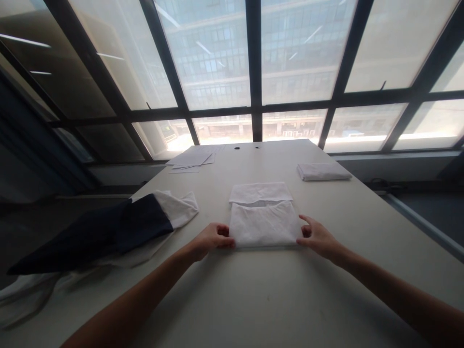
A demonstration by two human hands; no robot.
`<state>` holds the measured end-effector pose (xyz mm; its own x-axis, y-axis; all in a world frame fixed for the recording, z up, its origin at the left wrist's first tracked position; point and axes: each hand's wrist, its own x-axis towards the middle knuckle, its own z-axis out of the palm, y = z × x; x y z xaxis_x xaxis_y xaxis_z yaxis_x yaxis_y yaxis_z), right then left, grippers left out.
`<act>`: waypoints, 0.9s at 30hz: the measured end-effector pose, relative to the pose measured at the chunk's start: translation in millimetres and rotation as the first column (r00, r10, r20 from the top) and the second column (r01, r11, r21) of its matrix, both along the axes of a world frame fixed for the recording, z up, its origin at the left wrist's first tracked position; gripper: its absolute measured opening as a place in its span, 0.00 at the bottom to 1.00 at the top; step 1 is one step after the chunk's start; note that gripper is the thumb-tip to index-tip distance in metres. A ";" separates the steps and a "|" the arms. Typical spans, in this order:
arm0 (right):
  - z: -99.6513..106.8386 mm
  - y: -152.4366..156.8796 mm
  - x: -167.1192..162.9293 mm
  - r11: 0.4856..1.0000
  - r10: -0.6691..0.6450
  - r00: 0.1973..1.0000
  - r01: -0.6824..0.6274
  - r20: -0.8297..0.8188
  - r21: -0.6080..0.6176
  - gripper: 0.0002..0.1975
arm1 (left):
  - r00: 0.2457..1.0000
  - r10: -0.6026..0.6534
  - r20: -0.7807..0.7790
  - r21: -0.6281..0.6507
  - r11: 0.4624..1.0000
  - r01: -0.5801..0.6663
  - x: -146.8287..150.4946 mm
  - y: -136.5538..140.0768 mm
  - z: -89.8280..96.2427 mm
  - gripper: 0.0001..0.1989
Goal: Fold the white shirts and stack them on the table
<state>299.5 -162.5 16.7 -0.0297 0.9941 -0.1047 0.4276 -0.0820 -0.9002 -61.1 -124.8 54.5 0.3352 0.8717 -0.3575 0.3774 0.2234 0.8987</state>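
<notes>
A white cloth (264,224), folded into a flat rectangle, lies on the white table in front of me. Its far part (261,192) forms a separate flap, with a curved gap between it and the near part. My left hand (213,240) is closed at the near left corner, thumb low and fingers bent against the cloth's edge. At the near right corner, my right hand (321,238) pinches the edge with its thumb and bent fingers, while the index finger points out above. The cloth rests on the tabletop between both hands.
On the left lies a loose heap of dark navy (145,222) and white fabric (179,209), hanging past the table edge. Paper sheets (192,158) are at the far left. Another folded white cloth (324,171) sits at the far right. Windows stand behind the table (268,299).
</notes>
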 end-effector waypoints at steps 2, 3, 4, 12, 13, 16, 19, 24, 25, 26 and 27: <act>0.4 -3.6 0.5 1.000 0.012 0.999 -0.012 -0.041 0.002 0.45 | 1.000 -0.006 -0.026 0.035 0.999 0.007 -0.9 -4.8 1.2 0.18; 0.0 -4.7 1.0 1.000 0.011 0.998 -0.011 -0.059 0.004 0.42 | 0.999 -0.009 -0.038 0.050 0.999 0.011 -1.8 -7.5 1.8 0.18; -0.7 -5.6 1.8 1.000 0.009 0.997 -0.009 -0.074 0.007 0.40 | 0.998 -0.013 -0.055 0.068 0.998 0.016 -2.6 -10.3 2.3 0.19; -10.3 -21.7 10.0 0.994 -0.016 1.000 0.015 0.009 0.111 0.19 | 0.966 -0.003 -0.258 0.292 0.953 0.081 -0.2 -29.6 -3.6 0.24; -10.8 -25.2 9.1 0.990 -0.029 0.999 0.027 0.017 0.138 0.17 | 0.961 0.015 -0.276 0.314 0.946 0.075 0.8 -29.8 -6.1 0.26; -12.8 -33.0 4.8 0.978 -0.069 0.997 0.063 0.023 0.198 0.13 | 0.952 0.063 -0.301 0.343 0.938 0.046 1.5 -28.8 -13.0 0.28; -16.7 -34.1 2.1 0.970 -0.114 0.993 0.104 0.034 0.219 0.12 | 0.946 0.093 -0.310 0.353 0.935 0.024 0.1 -28.5 -16.3 0.28; -22.6 -31.0 0.7 0.958 -0.175 0.980 0.148 0.093 0.245 0.13 | 0.923 0.161 -0.350 0.400 0.916 -0.008 2.0 -33.0 -15.8 0.28; -22.6 -31.1 -0.1 0.957 -0.180 0.977 0.146 0.115 0.251 0.12 | 0.915 0.174 -0.364 0.416 0.909 -0.007 3.2 -34.0 -15.8 0.28; -22.2 -31.3 -1.1 0.955 -0.184 0.973 0.144 0.139 0.259 0.12 | 0.907 0.183 -0.380 0.433 0.902 -0.001 4.3 -34.8 -16.0 0.28; -21.6 -31.7 -2.2 0.953 -0.192 0.967 0.144 0.166 0.268 0.11 | 0.898 0.190 -0.396 0.448 0.894 0.009 5.2 -35.5 -16.4 0.28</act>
<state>297.3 -194.2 -4.8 0.1359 0.9774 0.1622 0.5905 0.0516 -0.8054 -55.8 -160.3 38.1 0.1516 0.9880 -0.0289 0.7356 -0.0933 0.6709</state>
